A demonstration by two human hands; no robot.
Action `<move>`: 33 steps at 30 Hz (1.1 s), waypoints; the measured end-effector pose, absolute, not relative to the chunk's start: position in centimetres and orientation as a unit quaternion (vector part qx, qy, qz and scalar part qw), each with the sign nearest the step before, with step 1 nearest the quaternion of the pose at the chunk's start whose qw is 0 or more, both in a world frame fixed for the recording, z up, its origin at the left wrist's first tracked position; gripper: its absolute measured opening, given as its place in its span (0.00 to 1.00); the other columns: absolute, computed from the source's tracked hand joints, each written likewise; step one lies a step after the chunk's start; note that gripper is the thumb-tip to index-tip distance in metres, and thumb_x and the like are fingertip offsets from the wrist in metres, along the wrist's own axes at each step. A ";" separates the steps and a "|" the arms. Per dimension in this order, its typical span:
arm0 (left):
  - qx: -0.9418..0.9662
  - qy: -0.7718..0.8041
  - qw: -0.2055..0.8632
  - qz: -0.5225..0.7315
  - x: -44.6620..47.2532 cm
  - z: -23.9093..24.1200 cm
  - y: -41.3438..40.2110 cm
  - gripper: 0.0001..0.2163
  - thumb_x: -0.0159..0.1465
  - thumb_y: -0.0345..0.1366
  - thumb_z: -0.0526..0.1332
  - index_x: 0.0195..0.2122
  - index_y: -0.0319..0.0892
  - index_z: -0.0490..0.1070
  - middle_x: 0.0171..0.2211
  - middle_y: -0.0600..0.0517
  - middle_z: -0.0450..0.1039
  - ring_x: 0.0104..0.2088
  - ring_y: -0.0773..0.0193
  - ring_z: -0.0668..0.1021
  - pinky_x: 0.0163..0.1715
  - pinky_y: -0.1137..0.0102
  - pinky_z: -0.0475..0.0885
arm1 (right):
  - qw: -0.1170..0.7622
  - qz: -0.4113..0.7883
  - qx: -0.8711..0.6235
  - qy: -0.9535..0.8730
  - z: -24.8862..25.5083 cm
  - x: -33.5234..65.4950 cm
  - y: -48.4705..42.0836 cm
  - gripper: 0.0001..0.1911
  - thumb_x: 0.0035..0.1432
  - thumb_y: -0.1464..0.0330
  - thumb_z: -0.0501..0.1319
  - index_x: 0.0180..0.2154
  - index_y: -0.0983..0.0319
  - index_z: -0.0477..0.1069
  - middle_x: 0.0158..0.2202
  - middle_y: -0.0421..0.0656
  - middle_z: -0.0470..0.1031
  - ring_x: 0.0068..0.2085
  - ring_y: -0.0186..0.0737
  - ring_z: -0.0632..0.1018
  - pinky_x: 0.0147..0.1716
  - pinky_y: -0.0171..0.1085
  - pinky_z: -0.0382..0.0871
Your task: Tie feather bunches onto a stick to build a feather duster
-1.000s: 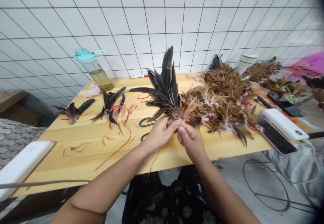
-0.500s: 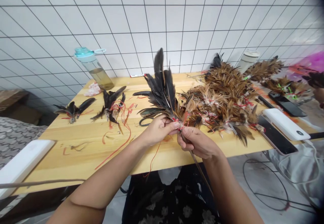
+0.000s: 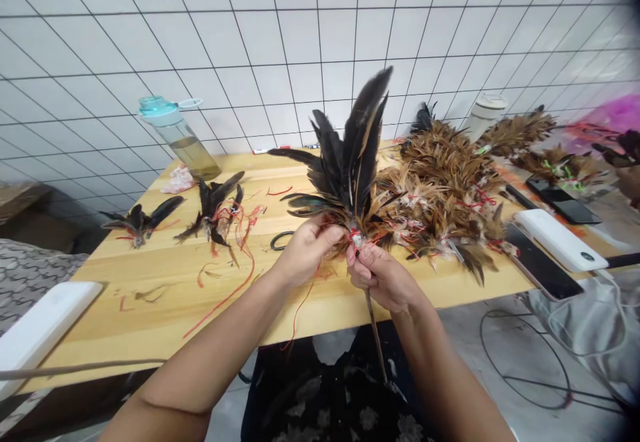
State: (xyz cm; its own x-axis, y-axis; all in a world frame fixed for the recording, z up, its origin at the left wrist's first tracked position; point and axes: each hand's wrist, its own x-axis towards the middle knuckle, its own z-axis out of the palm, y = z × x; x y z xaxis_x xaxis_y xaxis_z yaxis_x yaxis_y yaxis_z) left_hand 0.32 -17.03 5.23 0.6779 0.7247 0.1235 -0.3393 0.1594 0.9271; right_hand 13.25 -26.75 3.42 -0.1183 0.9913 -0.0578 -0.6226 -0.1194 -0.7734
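A bundle of long black feathers (image 3: 347,169) stands upright before me, with shorter brown feathers around its lower part. Red string (image 3: 355,234) binds its pale base. Below, a thin brown stick (image 3: 375,335) hangs down toward my lap. My right hand (image 3: 385,274) is closed around the bundle's base and the top of the stick. At the left side my left hand (image 3: 310,250) is closed, thumb and fingers pinching the lower feathers; its fingertips are partly hidden. A loose red thread (image 3: 300,309) trails below my left hand over the table edge.
Two small black feather clusters (image 3: 140,223) (image 3: 215,205) lie at left near red string scraps. Black scissor handles (image 3: 281,241) show beside my left hand. Brown feather bundles (image 3: 440,175) are piled at right, near phones (image 3: 543,265) and a white power bank (image 3: 560,239). A bottle (image 3: 187,142) stands behind.
The feather bundle has tilted rightward and turned, its black feathers now more fanned. My left hand has slid left off the red binding onto the lower feathers. The stick now hangs more vertically.
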 end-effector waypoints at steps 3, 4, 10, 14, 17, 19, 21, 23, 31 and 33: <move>0.429 0.187 0.801 0.374 0.4 5.2 -16.5 0.12 0.54 0.37 0.70 0.32 0.38 0.69 0.26 0.55 0.69 0.30 0.70 0.74 0.37 0.73 0.73 | 0.596 0.701 -0.271 -0.283 3.3 14.2 -26.9 0.16 0.52 0.58 0.67 0.31 0.64 0.68 0.17 0.30 0.51 0.18 0.23 0.46 0.19 0.31 0.37; 0.409 0.191 0.815 0.364 0.4 5.1 -16.3 0.11 0.55 0.36 0.70 0.31 0.38 0.69 0.26 0.55 0.68 0.31 0.69 0.75 0.39 0.71 0.74 | 0.600 0.701 -0.266 -0.280 3.2 14.6 -27.0 0.16 0.52 0.58 0.68 0.31 0.64 0.68 0.17 0.30 0.50 0.18 0.23 0.46 0.19 0.30 0.37; 0.468 0.168 0.803 0.328 0.5 4.7 -17.3 0.09 0.60 0.37 0.66 0.29 0.38 0.68 0.28 0.53 0.69 0.35 0.66 0.76 0.42 0.70 0.72 | 0.634 0.658 -0.333 -0.234 2.2 16.7 -27.5 0.17 0.50 0.57 0.69 0.33 0.63 0.70 0.18 0.31 0.51 0.19 0.24 0.45 0.19 0.31 0.36; 0.610 0.151 0.704 0.329 1.0 4.6 -18.5 0.09 0.63 0.39 0.62 0.31 0.39 0.71 0.31 0.50 0.72 0.37 0.65 0.75 0.43 0.70 0.68 | 0.657 0.615 -0.390 -0.195 2.0 16.9 -27.6 0.21 0.45 0.57 0.71 0.35 0.61 0.68 0.18 0.30 0.53 0.19 0.25 0.45 0.18 0.31 0.36; 0.632 0.146 0.691 0.319 1.5 4.4 -18.7 0.09 0.64 0.39 0.61 0.31 0.39 0.71 0.33 0.49 0.73 0.38 0.65 0.75 0.43 0.69 0.68 | 0.673 0.595 -0.395 -0.194 2.4 17.2 -27.9 0.21 0.46 0.57 0.71 0.36 0.61 0.68 0.19 0.30 0.54 0.19 0.25 0.46 0.18 0.31 0.37; 0.607 0.147 0.714 0.316 1.9 4.4 -18.5 0.09 0.64 0.39 0.61 0.32 0.40 0.71 0.33 0.50 0.73 0.39 0.64 0.76 0.44 0.69 0.68 | 0.678 0.589 -0.390 -0.203 2.6 17.6 -28.3 0.19 0.47 0.58 0.69 0.37 0.61 0.69 0.19 0.31 0.54 0.19 0.25 0.45 0.18 0.32 0.37; 0.593 0.150 0.731 0.302 2.0 4.4 -17.8 0.08 0.63 0.40 0.62 0.32 0.40 0.71 0.34 0.49 0.74 0.41 0.63 0.76 0.47 0.67 0.69 | 0.683 0.580 -0.390 -0.211 2.9 18.3 -28.9 0.18 0.48 0.59 0.69 0.38 0.61 0.70 0.19 0.31 0.55 0.19 0.25 0.45 0.18 0.32 0.37; 0.630 0.166 0.709 0.270 1.7 4.7 -16.6 0.10 0.64 0.42 0.60 0.32 0.39 0.71 0.38 0.47 0.74 0.42 0.62 0.76 0.48 0.65 0.69 | 0.690 0.566 -0.395 -0.217 3.2 19.0 -29.5 0.16 0.49 0.60 0.68 0.37 0.61 0.70 0.19 0.32 0.55 0.19 0.25 0.45 0.18 0.33 0.37; 0.936 0.152 0.211 0.239 1.2 4.2 -10.7 0.13 0.64 0.29 0.54 0.44 0.44 0.76 0.38 0.48 0.71 0.40 0.63 0.73 0.43 0.67 0.69 | 0.682 0.555 -0.412 -0.236 3.6 19.9 -31.4 0.13 0.52 0.60 0.66 0.36 0.61 0.71 0.19 0.33 0.55 0.19 0.26 0.46 0.19 0.34 0.38; 0.959 0.089 0.191 0.188 2.2 2.8 -10.5 0.15 0.63 0.26 0.53 0.45 0.45 0.76 0.39 0.48 0.71 0.40 0.63 0.73 0.41 0.68 0.69 | 0.681 0.556 -0.415 -0.232 3.2 19.5 -31.2 0.13 0.52 0.60 0.66 0.36 0.61 0.71 0.19 0.33 0.55 0.19 0.26 0.46 0.19 0.34 0.38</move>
State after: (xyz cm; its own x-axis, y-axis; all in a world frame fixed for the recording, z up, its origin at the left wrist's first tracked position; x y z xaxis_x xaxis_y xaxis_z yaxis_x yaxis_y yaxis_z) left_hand 2.17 -10.49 2.80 0.9135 0.2429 0.3264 0.0991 -0.9108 0.4008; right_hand 19.46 -31.21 3.20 0.2740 0.9505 -0.1463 -0.5654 0.0361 -0.8240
